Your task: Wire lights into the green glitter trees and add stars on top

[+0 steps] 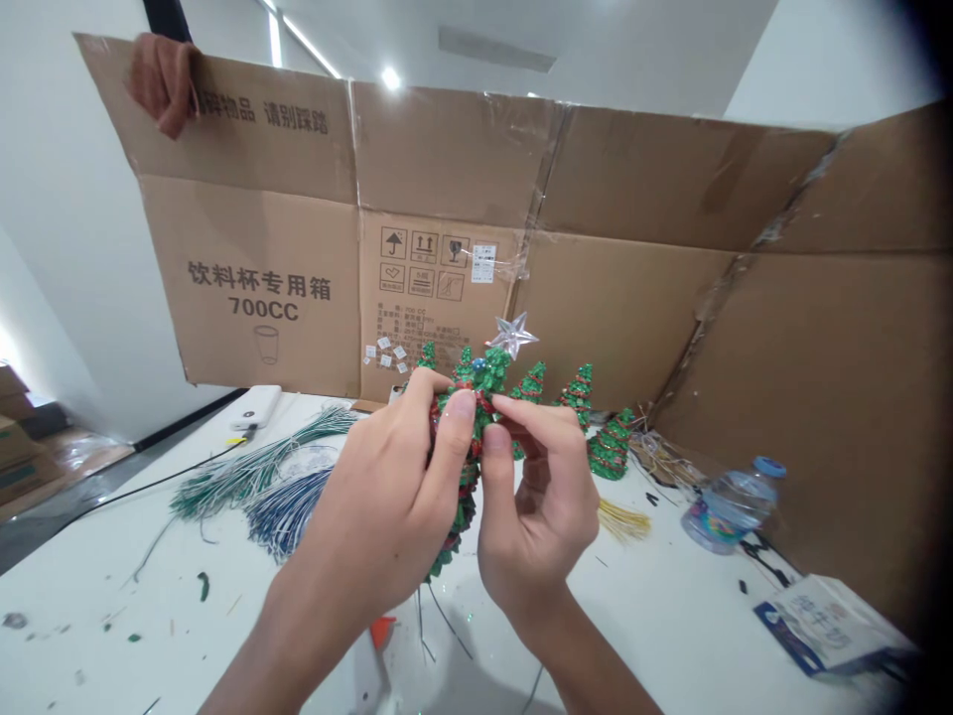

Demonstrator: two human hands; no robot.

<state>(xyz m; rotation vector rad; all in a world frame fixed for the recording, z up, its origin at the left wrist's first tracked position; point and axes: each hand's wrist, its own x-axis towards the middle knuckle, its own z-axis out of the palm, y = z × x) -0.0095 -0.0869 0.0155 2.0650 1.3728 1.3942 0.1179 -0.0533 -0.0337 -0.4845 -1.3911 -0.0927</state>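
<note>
A miniature green Christmas tree (487,369) with red garland and a clear star (513,336) on top is held up over the table. My left hand (394,477) is closed around its upper part, thumb laid across the front. My right hand (540,497) is closed in a pinch, index finger and thumb at the tree's right side near the red garland. Whatever is between those fingertips is hidden. Thin dark wires (447,621) hang below the tree. Behind my hands stand several similar small trees (612,444).
Tall cardboard panels (625,179) wall off the back and right; another person's hand (162,84) grips the top left. Green wires (253,462), blue wires (287,511) and a white power bank (255,405) lie left. A water bottle (734,504) and milk packet (830,626) are right.
</note>
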